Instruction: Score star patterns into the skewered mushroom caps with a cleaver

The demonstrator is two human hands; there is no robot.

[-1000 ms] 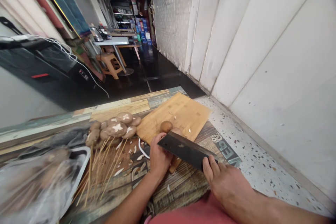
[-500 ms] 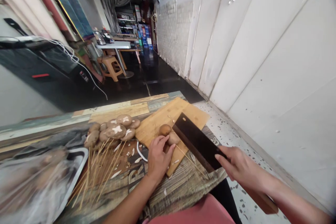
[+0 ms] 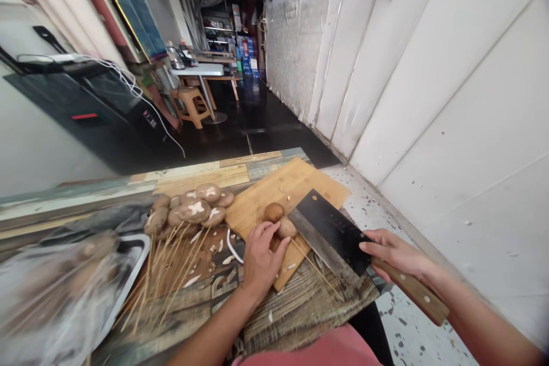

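My right hand (image 3: 392, 254) grips the wooden handle of a dark cleaver (image 3: 332, 235), whose blade lies tilted over the near right part of a bamboo cutting board (image 3: 287, 186). My left hand (image 3: 262, 257) rests on the board's near edge, fingers curled against a brown mushroom (image 3: 286, 227) threaded on a thin bamboo skewer (image 3: 317, 271). A second mushroom (image 3: 273, 211) sits just behind it on the board.
Skewered mushrooms with cross-cut caps (image 3: 195, 210) lie left of the board, their sticks fanned toward a metal tray (image 3: 128, 274). A blurred plastic bag (image 3: 43, 303) covers the near left. White wall panels (image 3: 429, 97) stand close on the right; a stool (image 3: 193, 106) stands far back.
The cleaver swung from lying across in front of my left hand to the right side of the board, blade lifted and tilted. My right hand slid back onto the wooden handle.
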